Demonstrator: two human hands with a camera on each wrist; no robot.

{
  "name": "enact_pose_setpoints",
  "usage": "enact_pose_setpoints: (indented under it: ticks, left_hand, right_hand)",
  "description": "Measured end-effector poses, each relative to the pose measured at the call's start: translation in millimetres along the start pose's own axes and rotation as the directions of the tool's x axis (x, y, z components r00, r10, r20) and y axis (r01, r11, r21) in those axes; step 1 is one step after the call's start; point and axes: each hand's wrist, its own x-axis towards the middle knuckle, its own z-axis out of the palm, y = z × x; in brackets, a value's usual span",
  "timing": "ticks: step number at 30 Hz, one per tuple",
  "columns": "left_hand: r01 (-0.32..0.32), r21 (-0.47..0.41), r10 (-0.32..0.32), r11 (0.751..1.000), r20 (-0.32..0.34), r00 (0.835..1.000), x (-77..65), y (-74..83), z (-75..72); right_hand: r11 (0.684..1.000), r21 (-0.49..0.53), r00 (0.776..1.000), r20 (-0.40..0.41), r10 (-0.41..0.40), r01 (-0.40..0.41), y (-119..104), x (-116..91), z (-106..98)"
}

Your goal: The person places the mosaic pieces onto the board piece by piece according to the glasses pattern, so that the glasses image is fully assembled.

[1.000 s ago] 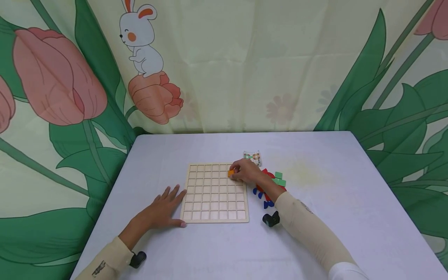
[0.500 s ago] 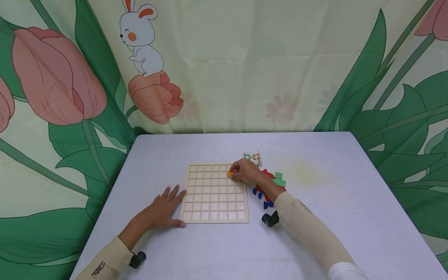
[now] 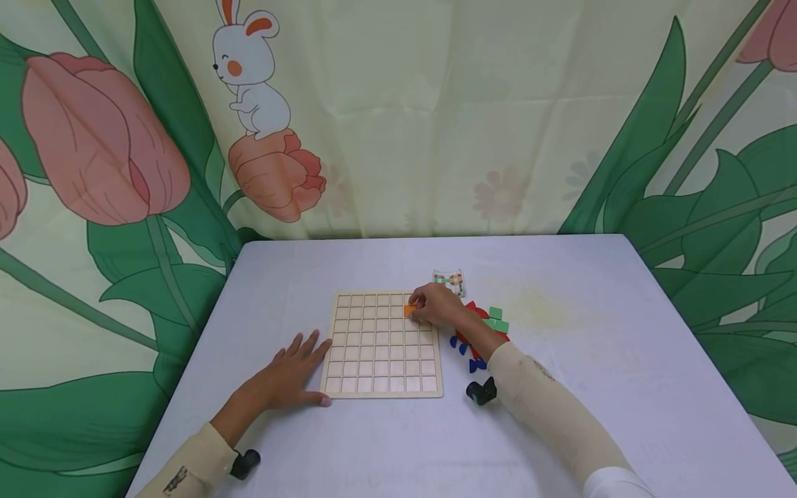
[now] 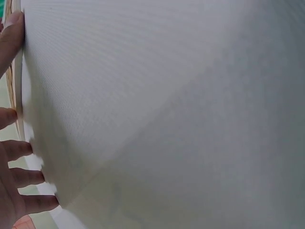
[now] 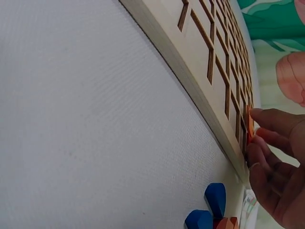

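The orange block (image 3: 408, 310) pinched by the right hand (image 3: 437, 304) was laid flatter, seemingly seated, the left hand (image 3: 291, 374) spread against the board (image 3: 382, 351).

Pale curtain (image 3: 398, 138) printed with tulips (image 3: 106, 138) and a rabbit (image 3: 252, 69); white table (image 3: 598, 297) before it

orange piece (image 3: 408, 310) partly covered, red pieces (image 3: 481, 312) partly hidden

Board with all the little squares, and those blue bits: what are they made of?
The board looks like plain wood with a dull finish: it's pale tan, with brown cut edges inside. The blue bits seem smooth and evenly coloured, so they may be painted wood or plastic; I can't tell which.
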Motion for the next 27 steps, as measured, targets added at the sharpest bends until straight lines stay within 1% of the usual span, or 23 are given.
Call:
enact_pose_setpoints:
  ticks: [2, 6, 9, 13, 17, 22, 27]
  left_hand:
    - [-0.001, 0.002, 0.001, 1.0, -0.001, 1.0, -0.2, 0.1, 0.8]
    - [0.0, -0.005, 0.0, 1.0, -0.009, 1.0, -0.6, 0.1, 2.4]
    - [0.004, -0.008, -0.004, 1.0, -0.011, 1.0, -1.1, 1.0, 2.7]
    - [0.003, -0.008, -0.003, 1.0, -0.007, 1.0, -1.3, 2.2, 2.1]
    - [-0.005, -0.011, 0.005, 1.0, -0.002, 1.0, -1.3, 2.2, 0.8]
    - [-0.017, 0.002, 0.017, 1.0, -0.003, 1.0, -1.4, 0.8, -0.3]
    - [-0.014, -0.001, 0.014, 1.0, 0.002, 1.0, -1.1, 1.4, -1.1]
  right_hand:
    - [1.0, 0.016, 1.0, 0.002, -0.009, 0.009, 1.5, -1.0, 0.4]
    - [0.997, 0.056, 0.998, 0.005, -0.061, 0.061, 9.0, -3.2, -0.6]
    - [0.989, 0.101, 0.994, 0.017, -0.109, 0.106, 18.0, -5.1, -3.3]
    - [0.977, 0.168, 0.99, 0.031, -0.14, 0.133, 32.3, -9.8, -9.3]
    - [0.973, 0.198, 0.992, 0.005, -0.123, 0.119, 45.5, -18.0, -19.1]
    - [0.978, 0.198, 0.997, -0.047, -0.057, 0.065, 63.3, -28.4, -31.7]
    - [0.978, 0.208, 0.999, -0.051, -0.008, 0.018, 82.2, -37.8, -44.5]
